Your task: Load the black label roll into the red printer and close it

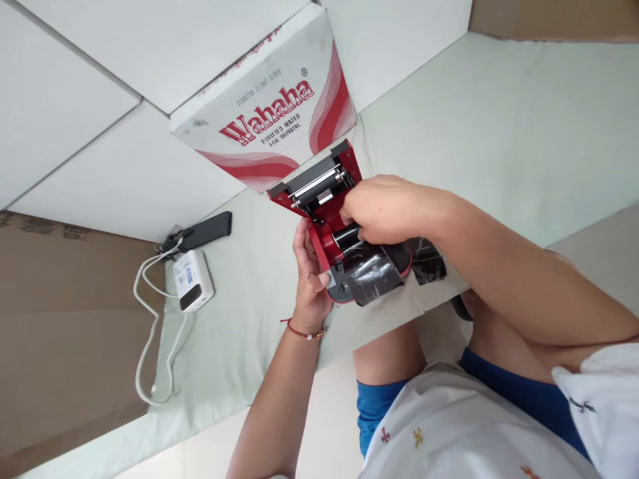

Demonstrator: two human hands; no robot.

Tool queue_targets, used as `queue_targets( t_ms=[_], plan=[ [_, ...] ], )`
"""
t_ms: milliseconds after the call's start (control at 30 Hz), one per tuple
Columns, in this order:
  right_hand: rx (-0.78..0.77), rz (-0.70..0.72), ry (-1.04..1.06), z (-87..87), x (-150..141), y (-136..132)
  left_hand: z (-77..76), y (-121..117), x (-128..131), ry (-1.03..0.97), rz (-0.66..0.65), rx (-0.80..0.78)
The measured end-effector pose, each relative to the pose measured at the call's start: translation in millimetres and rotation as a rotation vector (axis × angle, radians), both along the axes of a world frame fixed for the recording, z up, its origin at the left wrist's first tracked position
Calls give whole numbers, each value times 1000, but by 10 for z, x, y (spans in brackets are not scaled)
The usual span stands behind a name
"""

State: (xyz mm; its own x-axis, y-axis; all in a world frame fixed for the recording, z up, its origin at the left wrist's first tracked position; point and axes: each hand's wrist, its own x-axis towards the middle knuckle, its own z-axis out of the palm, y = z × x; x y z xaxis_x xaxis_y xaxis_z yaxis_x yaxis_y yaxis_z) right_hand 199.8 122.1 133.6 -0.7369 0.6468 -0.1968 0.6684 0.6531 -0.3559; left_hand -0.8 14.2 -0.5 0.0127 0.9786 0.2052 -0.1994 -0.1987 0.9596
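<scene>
A red and dark grey device (pixel 323 247) with rollers inside stands on the cloth, its hinged lid (pixel 319 186) raised. My left hand (pixel 310 276) grips its left side, thumb on the front corner and fingers behind. Inside the opening, my right hand (pixel 382 209) has its fingers curled down beside a shiny black roller or roll (pixel 347 237). The fingertips are partly hidden, so what they hold cannot be made out. Glossy black film (pixel 374 274) drapes over the device's front. Another black glossy piece (pixel 428 263) lies to the right, below my right forearm.
A white and red Wahaha water carton (pixel 269 100) stands behind the device. A white power bank (pixel 194 283) with a white cable (pixel 144 332) lies at left, near a black flat object (pixel 207 229). Brown cardboard (pixel 74 332) borders the pale green cloth (pixel 239 319).
</scene>
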Motion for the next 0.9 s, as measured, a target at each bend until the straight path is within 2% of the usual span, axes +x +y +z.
queue_targets(
  t_ms=[133, 233, 300, 367, 467, 567, 633, 700, 767, 900],
  plan=[
    [-82, 34, 83, 120, 152, 56, 8, 4, 2, -16, -4, 9],
    [-92, 38, 173, 313, 407, 46, 7, 8, 1, -1, -6, 4],
    [-46, -41, 179, 441, 634, 45, 0, 9, -4, -1, -6, -2],
    [-6, -192, 117, 484, 867, 91, -9, 10, -13, -8, -6, -3],
    [-33, -374, -81, 300, 1149, 278, -17, 9, -26, -17, -10, -8],
    [-61, -354, -264, -51, 1295, 510, -18, 9, -36, -31, -16, -8],
    [-31, -332, -308, -224, 1299, 596, -18, 11, -43, -39, -20, -6],
    [12, -310, -245, -292, 1221, 587, -20, 13, -50, -33, -24, -10],
    [16, -265, -134, -285, 1075, 501, -19, 15, -56, -19, -19, -16],
    [-103, -137, -129, -287, 729, 290, -1, 11, -49, -10, -21, -16]
  ],
)
